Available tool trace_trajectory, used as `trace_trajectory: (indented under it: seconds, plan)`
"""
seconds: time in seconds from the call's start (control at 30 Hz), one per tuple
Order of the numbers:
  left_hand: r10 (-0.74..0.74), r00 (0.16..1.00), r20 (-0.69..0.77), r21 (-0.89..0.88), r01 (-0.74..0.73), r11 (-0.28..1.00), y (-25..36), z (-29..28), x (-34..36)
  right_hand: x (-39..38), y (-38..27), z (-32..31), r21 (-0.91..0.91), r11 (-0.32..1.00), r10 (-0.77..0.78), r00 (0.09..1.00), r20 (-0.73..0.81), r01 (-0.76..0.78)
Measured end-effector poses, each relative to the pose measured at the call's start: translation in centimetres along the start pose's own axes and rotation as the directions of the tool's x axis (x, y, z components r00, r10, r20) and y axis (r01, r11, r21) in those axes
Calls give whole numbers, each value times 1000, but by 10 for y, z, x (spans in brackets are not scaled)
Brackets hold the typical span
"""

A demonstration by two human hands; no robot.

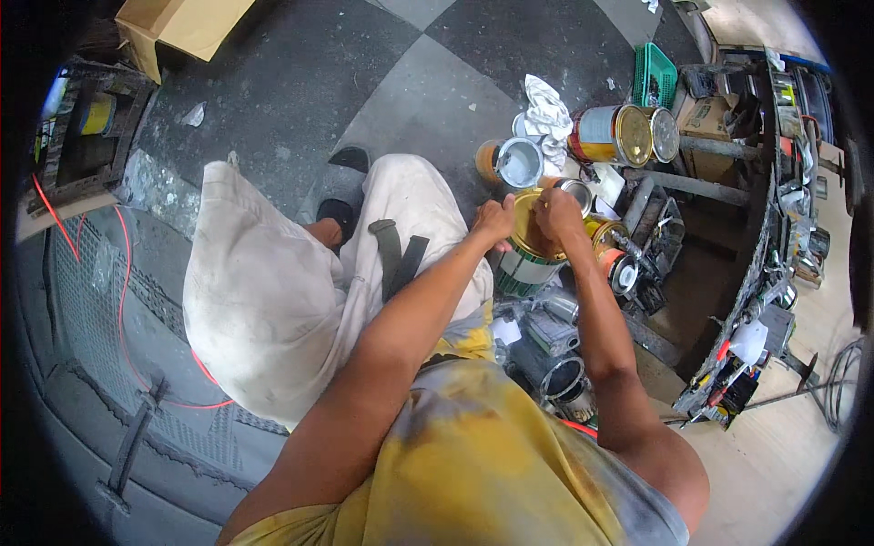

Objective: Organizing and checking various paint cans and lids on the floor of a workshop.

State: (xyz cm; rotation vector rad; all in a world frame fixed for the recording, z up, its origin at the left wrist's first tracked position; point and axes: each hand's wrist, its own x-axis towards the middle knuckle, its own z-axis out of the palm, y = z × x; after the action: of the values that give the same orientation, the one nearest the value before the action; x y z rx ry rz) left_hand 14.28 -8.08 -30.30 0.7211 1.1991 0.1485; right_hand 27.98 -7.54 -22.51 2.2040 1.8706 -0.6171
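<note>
A large green-and-white can [526, 273] with a gold top [526, 235] stands in front of me, beside my bent legs in pale trousers. My left hand [494, 223] is closed on the can's left rim, thumb and fingers at its edge. Across the top, my right hand [557, 217] has its fingers curled down at the right rim; whatever they grip is hidden. A smaller silver-topped can [574, 196] sits just behind my right hand, and an orange can with a pale grey inside [517, 164] stands farther back, near crumpled white paper [546, 109].
Paint cans [628, 135], a green basket [651, 77] and a cluttered bench [760, 337] crowd the right. Metal tins [546, 337] lie below my arms. A cardboard box [182, 32] is at upper left, a dark metal frame [82, 136] and red hose [123, 273] at left, checkered floor [401, 100] ahead.
</note>
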Motion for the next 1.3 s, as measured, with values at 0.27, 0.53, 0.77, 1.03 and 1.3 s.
trace_trajectory:
  seconds: [0.27,0.53,0.77,1.03,1.3]
  plan:
    - [-49,998,30,-55,50,997,9,1,-4,8,10,-5,-76,997,-26,998,50,29]
    - [-40,997,64,-87,46,995,3,10,3,8,21,-1,-86,996,19,997,74,-13]
    - [-62,993,104,-130,75,989,-1,13,9,11,23,-3,-116,993,32,992,126,-17]
    - [-62,988,143,-113,79,991,2,12,10,11,23,-4,-126,992,28,993,116,-13]
    - [-82,983,164,-127,104,986,5,9,5,10,26,-2,-162,987,41,991,126,-21]
